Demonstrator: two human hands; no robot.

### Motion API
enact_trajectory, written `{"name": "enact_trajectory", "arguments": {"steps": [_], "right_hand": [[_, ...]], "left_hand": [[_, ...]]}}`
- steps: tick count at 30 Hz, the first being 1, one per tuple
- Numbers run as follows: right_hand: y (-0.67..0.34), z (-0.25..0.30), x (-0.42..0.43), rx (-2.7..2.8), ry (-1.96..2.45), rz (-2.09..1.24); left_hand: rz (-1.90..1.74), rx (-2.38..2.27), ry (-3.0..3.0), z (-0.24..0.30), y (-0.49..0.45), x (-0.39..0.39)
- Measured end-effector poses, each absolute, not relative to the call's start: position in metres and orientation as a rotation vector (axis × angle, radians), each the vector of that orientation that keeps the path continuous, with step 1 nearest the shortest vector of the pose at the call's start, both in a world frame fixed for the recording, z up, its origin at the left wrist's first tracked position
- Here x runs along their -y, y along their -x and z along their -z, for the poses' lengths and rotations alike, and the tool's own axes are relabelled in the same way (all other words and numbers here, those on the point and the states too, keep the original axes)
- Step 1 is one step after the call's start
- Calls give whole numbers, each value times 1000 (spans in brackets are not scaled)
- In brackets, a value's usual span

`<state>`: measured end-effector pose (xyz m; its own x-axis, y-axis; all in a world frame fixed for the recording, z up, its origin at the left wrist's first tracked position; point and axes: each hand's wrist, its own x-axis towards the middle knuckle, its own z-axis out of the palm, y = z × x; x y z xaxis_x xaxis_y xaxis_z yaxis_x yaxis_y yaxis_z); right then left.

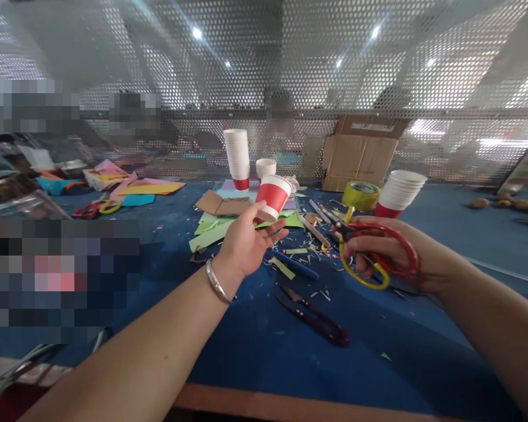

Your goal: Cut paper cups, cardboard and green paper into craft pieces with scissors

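1. A blue-covered table (264, 357) fills the view. It has a wooden front edge and is littered with small paper scraps.
2. A perforated metal screen (290, 70) closes off the far side of the table. Bright ceiling lights show through it.
3. A tall cup stack (236, 155), white with a red base, stands upright at the back of the table, close to the screen.
4. Just right of the tall cup stack is a single white cup (266, 168). Farther right stands an open cardboard box (361, 152).
5. Right of the tall cup stack and nearer the viewer are a yellow tape roll (361, 195) and a leaning cup stack (398, 193).
6. In front of the tall cup stack lie a folded cardboard piece (220, 205) and green paper sheets (215, 228).
7. Well left of it are loose coloured sheets (145, 189) and a spare pair of scissors (97, 208).
8. The left hand (246, 243), with a silver bracelet (217, 282) on its wrist, grips a red paper cup (273, 196) by the base. The cup is tilted and held in the air, in front and slightly right of the tall cup stack.
9. The right hand (389, 255) is curled through the red and yellow handles of scissors (378, 261). The blades point back toward the tall cup stack and look nearly closed.
10. Dark red thread snips (312, 316) lie on the cloth, well in front of the tall cup stack and between the two forearms.
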<state>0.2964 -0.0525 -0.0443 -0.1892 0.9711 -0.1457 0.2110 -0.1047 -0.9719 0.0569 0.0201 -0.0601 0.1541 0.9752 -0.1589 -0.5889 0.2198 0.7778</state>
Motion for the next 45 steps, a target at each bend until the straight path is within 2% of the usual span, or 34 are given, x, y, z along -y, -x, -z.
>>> {"name": "enact_trajectory", "arguments": {"steps": [8, 14, 23, 33, 45], "right_hand": [[-289, 43, 57, 1045, 879, -1540], [-284, 45, 58, 1112, 918, -1468], [-280, 47, 58, 1152, 722, -1570], [-275, 59, 58, 1640, 1075, -1346], [-278, 57, 57, 1735, 1351, -1315]], "left_hand": [[-1254, -606, -769, 62, -63, -15], [-1220, -606, -809, 63, -65, -9], [-1209, -690, -826, 63, -70, -5], [-1242, -721, -919, 63, -72, -4], [-1319, -775, -1137, 70, -68, -6]]}}
